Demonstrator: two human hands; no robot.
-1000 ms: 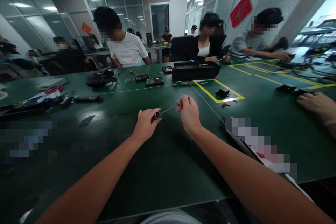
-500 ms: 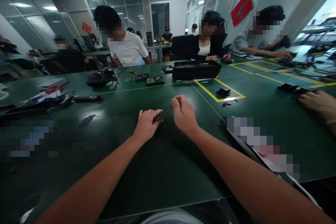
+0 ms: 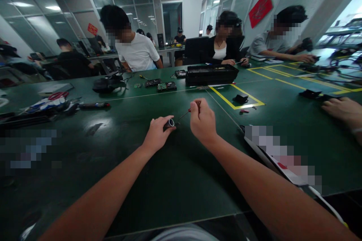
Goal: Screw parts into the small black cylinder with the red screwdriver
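Gripping dark hollow cylinder (image 3: 169, 123) between thumb and fingers of left hand (image 3: 157, 131), rim toward right hand (image 3: 202, 121). Clasping red-handled screwdriver (image 3: 189, 110) in right hand, shaft pointing back toward left grip. Just outside rim, near tip: small dark piece (image 3: 177, 123), seemingly already clear of cylinder. No telling about remaining contents.

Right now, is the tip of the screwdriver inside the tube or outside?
Outside: the screwdriver in the right hand ends short of the tube in the left hand; a small gap shows.

Red screwdriver handle (image 3: 198, 103), pale-rimmed dark tube (image 3: 169, 124), green tabletop (image 3: 164, 188), yellow tape lines (image 3: 249, 106)
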